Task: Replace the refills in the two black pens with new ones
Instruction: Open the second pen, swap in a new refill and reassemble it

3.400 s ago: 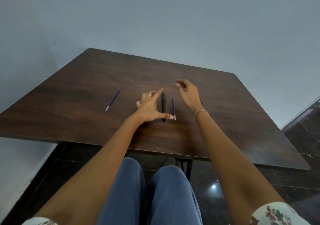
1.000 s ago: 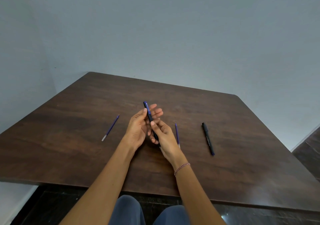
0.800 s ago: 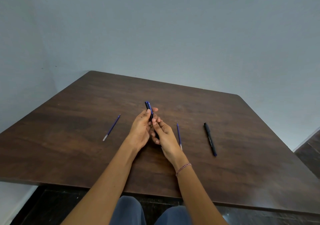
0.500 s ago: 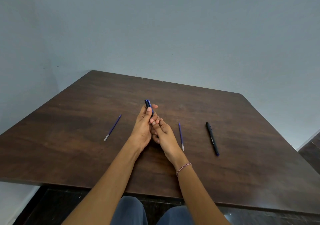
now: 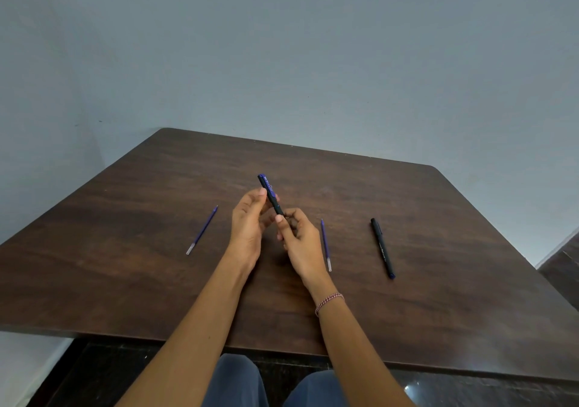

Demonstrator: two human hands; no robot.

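A black pen (image 5: 271, 194) with a blue clip is held above the middle of the wooden table (image 5: 125, 281), its capped end pointing away from me. My left hand (image 5: 249, 223) grips its upper part between thumb and fingers. My right hand (image 5: 299, 239) pinches its lower end, which is hidden by the fingers. A second black pen (image 5: 383, 247) lies on the table to the right. One purple refill (image 5: 326, 244) lies just right of my right hand, another purple refill (image 5: 202, 230) lies to the left.
The dark wooden table stands in a corner against pale grey walls. Its near edge runs above my knees in blue trousers (image 5: 238, 381). Dark floor shows at the lower right.
Both hands took one black pen off the table and raised it. Over the last second the hands closed on it, and now the right hand sits a little lower on the pen's end.
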